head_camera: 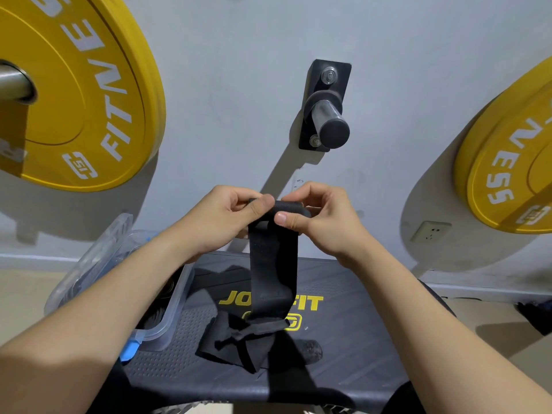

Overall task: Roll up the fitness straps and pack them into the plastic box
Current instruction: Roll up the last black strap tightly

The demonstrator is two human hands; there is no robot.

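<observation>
A black fitness strap [273, 273] hangs down from both my hands above the dark bench. My left hand [227, 216] and my right hand [322, 218] pinch its top end, which is curled into a small roll between thumbs and fingers. The strap's lower end lies crumpled on the bench [343, 333], over the yellow logo. A clear plastic box [174, 303] stands at the bench's left edge, partly behind my left forearm, with dark rolled items inside. Its clear lid [98, 255] leans open behind it.
Yellow weight plates hang on the wall at left [80, 94] and right [507, 162]. A steel peg on a black bracket [327, 115] sticks out of the wall above my hands. A wall socket [430, 231] sits low on the right. Wooden floor lies on both sides.
</observation>
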